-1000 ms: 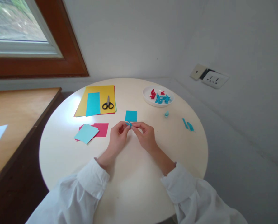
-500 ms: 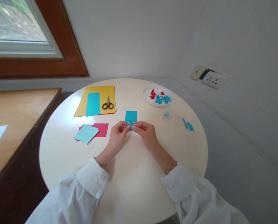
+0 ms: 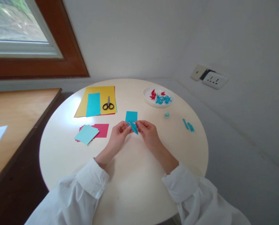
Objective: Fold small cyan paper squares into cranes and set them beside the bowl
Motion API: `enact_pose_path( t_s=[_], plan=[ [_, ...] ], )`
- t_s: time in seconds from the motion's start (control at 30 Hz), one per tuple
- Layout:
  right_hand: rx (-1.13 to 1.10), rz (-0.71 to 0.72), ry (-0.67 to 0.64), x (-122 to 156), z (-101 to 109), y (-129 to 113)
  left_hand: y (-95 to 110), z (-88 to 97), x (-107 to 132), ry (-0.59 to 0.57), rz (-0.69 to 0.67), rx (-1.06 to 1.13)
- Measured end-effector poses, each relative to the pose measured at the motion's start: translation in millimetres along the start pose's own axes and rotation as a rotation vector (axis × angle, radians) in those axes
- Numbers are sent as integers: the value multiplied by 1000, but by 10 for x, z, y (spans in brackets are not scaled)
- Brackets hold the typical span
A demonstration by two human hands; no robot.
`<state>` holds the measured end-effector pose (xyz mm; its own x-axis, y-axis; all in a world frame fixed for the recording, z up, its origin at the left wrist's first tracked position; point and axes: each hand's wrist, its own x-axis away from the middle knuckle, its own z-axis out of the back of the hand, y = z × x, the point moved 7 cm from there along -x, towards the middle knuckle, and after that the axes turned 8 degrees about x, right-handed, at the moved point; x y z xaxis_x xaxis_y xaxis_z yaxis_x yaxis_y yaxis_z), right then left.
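Observation:
My left hand and my right hand meet over the middle of the round white table. Both pinch a small folded piece of blue paper between their fingertips, the left at its upper end, the right along its side. The piece now shows as a narrow pointed shape slanting down to the right. Just behind it a blue paper square lies flat on the table.
A white dish of small red and blue folded figures stands at the back right. Nearby lie a small blue folded bit and blue scraps. Black scissors rest on yellow sheets; light-blue paper lies over red paper.
The folded blue piece has opened out from a tight bit into a longer pointed shape between my fingers. My right hand has shifted slightly up and right.

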<state>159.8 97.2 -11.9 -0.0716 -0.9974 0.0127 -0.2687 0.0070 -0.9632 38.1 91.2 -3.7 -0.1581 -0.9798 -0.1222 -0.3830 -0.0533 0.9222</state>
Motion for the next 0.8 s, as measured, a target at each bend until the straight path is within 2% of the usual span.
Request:
enact_pose_path(
  t_s=[0.17, 0.3, 0.63, 0.8],
  plan=[
    [-29, -114, -55, 27, -31, 35, 18, -8, 8, -3, 22, 20],
    [-7, -125, -77, 38, -62, 34, 3, 2, 9, 6, 38, -5],
    [208, 193, -22, 53, -73, -132, -37, 57, 8, 47, 0, -108],
    [319, 284, -16, 87, -79, -169, -63, 46, 12, 25, 33, -75]
  ],
)
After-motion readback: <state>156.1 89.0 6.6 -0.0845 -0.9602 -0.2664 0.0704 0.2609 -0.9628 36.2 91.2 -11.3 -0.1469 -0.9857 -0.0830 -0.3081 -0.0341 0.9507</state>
